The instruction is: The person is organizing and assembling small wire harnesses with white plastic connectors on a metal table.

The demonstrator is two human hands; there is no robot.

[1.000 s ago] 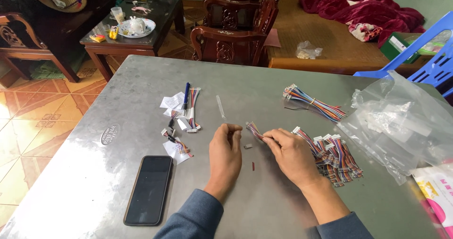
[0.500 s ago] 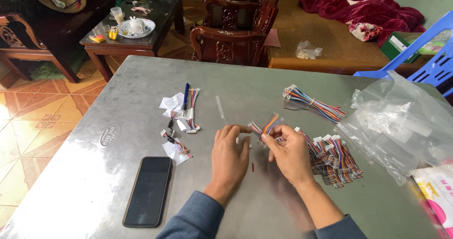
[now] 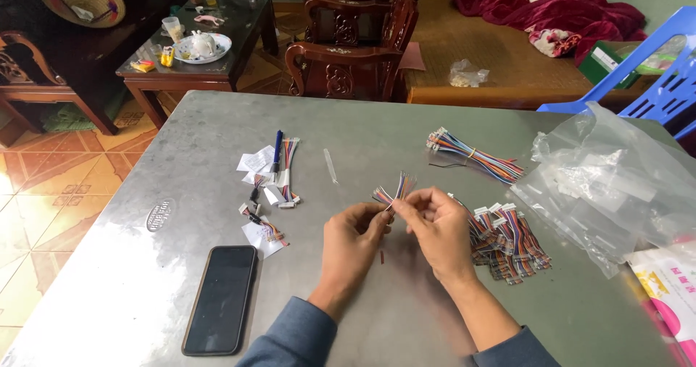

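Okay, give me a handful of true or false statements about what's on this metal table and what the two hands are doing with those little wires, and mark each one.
1. Both hands hold one small multicoloured wire bundle between their fingertips. True: the left hand and right hand meet on it above the table.
2. The phone lies to the right of the right hand. False: it lies face up to the left of the left hand.
3. A pile of short wire bundles lies just right of the right hand. True.
4. The clear plastic bags sit at the table's left edge. False: they are on the right side.
5. The blue pen is in the left hand's grip. False: it lies on the table among paper slips.
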